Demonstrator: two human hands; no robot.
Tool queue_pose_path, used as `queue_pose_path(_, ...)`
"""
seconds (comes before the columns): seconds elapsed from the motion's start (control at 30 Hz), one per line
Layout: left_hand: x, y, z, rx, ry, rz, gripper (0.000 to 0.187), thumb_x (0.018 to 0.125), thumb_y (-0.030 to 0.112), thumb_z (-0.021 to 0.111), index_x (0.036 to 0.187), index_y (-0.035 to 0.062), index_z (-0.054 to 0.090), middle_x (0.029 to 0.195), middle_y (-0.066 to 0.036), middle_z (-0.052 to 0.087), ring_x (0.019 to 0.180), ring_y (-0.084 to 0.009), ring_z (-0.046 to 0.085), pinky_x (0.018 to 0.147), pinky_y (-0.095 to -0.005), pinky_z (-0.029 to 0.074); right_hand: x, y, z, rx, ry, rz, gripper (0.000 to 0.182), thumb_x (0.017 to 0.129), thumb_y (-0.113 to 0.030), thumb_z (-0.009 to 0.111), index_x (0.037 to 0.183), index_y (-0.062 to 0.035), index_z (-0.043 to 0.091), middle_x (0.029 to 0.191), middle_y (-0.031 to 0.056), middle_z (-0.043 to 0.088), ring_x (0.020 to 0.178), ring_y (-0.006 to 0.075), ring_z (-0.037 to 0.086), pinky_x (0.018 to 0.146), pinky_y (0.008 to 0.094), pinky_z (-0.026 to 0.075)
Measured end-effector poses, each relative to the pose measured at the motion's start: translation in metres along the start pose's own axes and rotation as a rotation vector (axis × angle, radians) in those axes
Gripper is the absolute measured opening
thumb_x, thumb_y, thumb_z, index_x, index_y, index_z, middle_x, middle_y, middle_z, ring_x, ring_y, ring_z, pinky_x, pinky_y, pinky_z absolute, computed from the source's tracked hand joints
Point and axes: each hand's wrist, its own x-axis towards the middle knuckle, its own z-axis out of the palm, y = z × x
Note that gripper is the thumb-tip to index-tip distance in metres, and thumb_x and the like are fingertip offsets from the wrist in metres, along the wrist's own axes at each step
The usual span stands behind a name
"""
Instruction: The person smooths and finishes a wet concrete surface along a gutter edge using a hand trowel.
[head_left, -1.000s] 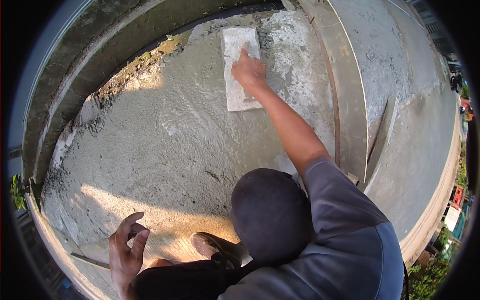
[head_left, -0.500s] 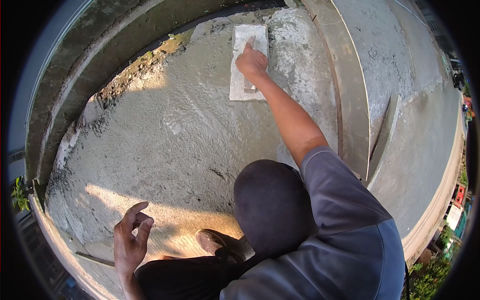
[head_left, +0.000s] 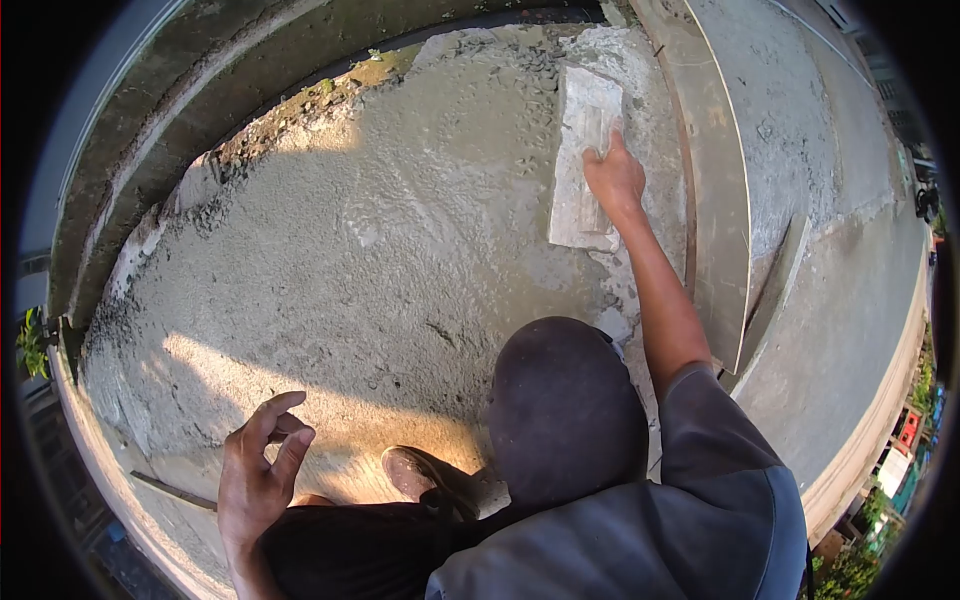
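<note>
With its fingers wrapped round the handle, my right hand (head_left: 614,178) grips a pale, cement-caked concrete float (head_left: 573,190). The long flat board lies on the wet concrete (head_left: 430,230), near the slab's right side. Around it the surface is partly smooth, with rough and pitted patches beyond its far end. My left hand (head_left: 262,462) hangs in the air at lower left, fingers curled loosely and apart from the thumb, holding nothing. My dark-clad knee (head_left: 570,410) covers part of the slab at lower centre.
A curved form board (head_left: 715,200) edges the slab on the right, with a loose plank (head_left: 775,300) beyond it. A low concrete wall (head_left: 150,140) curves along the left and back. My shoe (head_left: 408,472) rests near the sunlit front strip.
My right hand has carried the float to the right and slightly nearer, and the board is now slightly tilted. My left hand has barely moved.
</note>
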Motion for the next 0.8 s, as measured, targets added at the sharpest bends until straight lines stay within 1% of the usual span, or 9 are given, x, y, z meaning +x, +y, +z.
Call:
queue_pose_path(0.1, 0.002, 0.001, 0.002, -0.016, -0.024, 0.001, 0.034, 0.094, 0.012, 0.068, 0.124, -0.0001, 0.059, 0.083, -0.015, 0.069, 0.077, -0.0273, 0.07, 0.072, -0.0362, 0.054, 0.007, 0.047, 0.005, -0.083, 0.034, 0.056, 0.074, 0.089, -0.036, 0.059, 0.152, -0.0069, 0.034, 0.105, 0.0278, 0.07, 0.101, 0.0453, 0.067, 0.092, 0.0519, 0.051)
queue_pose_path(0.23, 0.009, 0.009, 0.005, -0.004, -0.072, -0.004, 0.036, 0.093, 0.014, 0.069, 0.125, 0.0001, 0.059, 0.083, -0.015, 0.069, 0.08, -0.0284, 0.071, 0.074, -0.0367, 0.055, 0.006, 0.079, 0.017, -0.115, 0.07, 0.077, 0.075, 0.089, -0.036, 0.059, 0.153, -0.009, 0.032, 0.107, 0.0286, 0.07, 0.101, 0.0458, 0.067, 0.092, 0.0527, 0.05)
queue_pose_path(0.33, 0.013, 0.015, 0.011, 0.018, -0.102, -0.005, 0.037, 0.093, 0.015, 0.07, 0.125, 0.0005, 0.059, 0.084, -0.016, 0.07, 0.082, -0.0298, 0.072, 0.075, -0.0376, 0.056, 0.008, 0.081, 0.02, -0.103, 0.062, 0.085, 0.075, 0.089, -0.036, 0.059, 0.154, -0.0107, 0.031, 0.107, 0.0291, 0.069, 0.101, 0.0459, 0.067, 0.093, 0.0532, 0.05)
queue_pose_path(0.43, 0.017, 0.021, 0.017, 0.051, -0.155, 0.042, 0.036, 0.093, 0.017, 0.071, 0.124, 0.0008, 0.06, 0.086, -0.018, 0.07, 0.083, -0.031, 0.072, 0.075, -0.0381, 0.056, 0.007, 0.081, 0.018, -0.101, 0.043, 0.089, 0.077, 0.089, -0.036, 0.059, 0.155, -0.0111, 0.028, 0.106, 0.0286, 0.07, 0.1, 0.0462, 0.067, 0.092, 0.0531, 0.05)
queue_pose_path(0.5, 0.018, 0.022, 0.021, 0.067, -0.184, 0.063, 0.035, 0.092, 0.018, 0.071, 0.121, 0.0007, 0.061, 0.088, -0.02, 0.071, 0.084, -0.0315, 0.073, 0.074, -0.0378, 0.056, 0.007, 0.08, 0.017, -0.095, 0.044, 0.08, 0.078, 0.089, -0.035, 0.059, 0.156, -0.0114, 0.026, 0.105, 0.0278, 0.07, 0.099, 0.0462, 0.067, 0.091, 0.0531, 0.05)
queue_pose_path(0.57, 0.018, 0.027, 0.023, 0.069, -0.218, 0.039, 0.036, 0.092, 0.018, 0.072, 0.121, 0.0006, 0.061, 0.088, -0.02, 0.071, 0.084, -0.0315, 0.073, 0.073, -0.0376, 0.056, 0.007, 0.081, 0.018, -0.084, 0.037, 0.075, 0.079, 0.089, -0.035, 0.058, 0.156, -0.0117, 0.024, 0.103, 0.0274, 0.071, 0.097, 0.0462, 0.068, 0.09, 0.0532, 0.051)
queue_pose_path(0.63, 0.019, 0.029, 0.026, 0.069, -0.24, 0.056, 0.036, 0.092, 0.018, 0.072, 0.122, 0.0005, 0.06, 0.087, -0.02, 0.071, 0.083, -0.0319, 0.073, 0.073, -0.0379, 0.056, 0.006, 0.08, 0.017, -0.071, 0.033, 0.078, 0.08, 0.09, -0.035, 0.058, 0.157, -0.0119, 0.023, 0.101, 0.0274, 0.071, 0.095, 0.0462, 0.068, 0.09, 0.0534, 0.051)
queue_pose_path(0.77, 0.022, 0.035, 0.029, 0.103, -0.277, 0.061, 0.036, 0.091, 0.019, 0.072, 0.12, -0.0018, 0.062, 0.09, -0.021, 0.071, 0.086, -0.0337, 0.073, 0.076, -0.0392, 0.059, 0.001, 0.075, 0.006, -0.063, 0.018, 0.089, 0.081, 0.09, -0.033, 0.058, 0.157, -0.0114, 0.02, 0.095, 0.0287, 0.071, 0.091, 0.0459, 0.069, 0.086, 0.0532, 0.052)
queue_pose_path(0.8, 0.024, 0.037, 0.03, 0.101, -0.275, 0.087, 0.036, 0.092, 0.019, 0.072, 0.12, -0.0018, 0.062, 0.09, -0.021, 0.071, 0.085, -0.0334, 0.073, 0.075, -0.0389, 0.059, 0.0, 0.078, 0.003, -0.065, 0.027, 0.093, 0.081, 0.09, -0.033, 0.059, 0.157, -0.0112, 0.02, 0.095, 0.0286, 0.071, 0.091, 0.0458, 0.069, 0.086, 0.0533, 0.052)
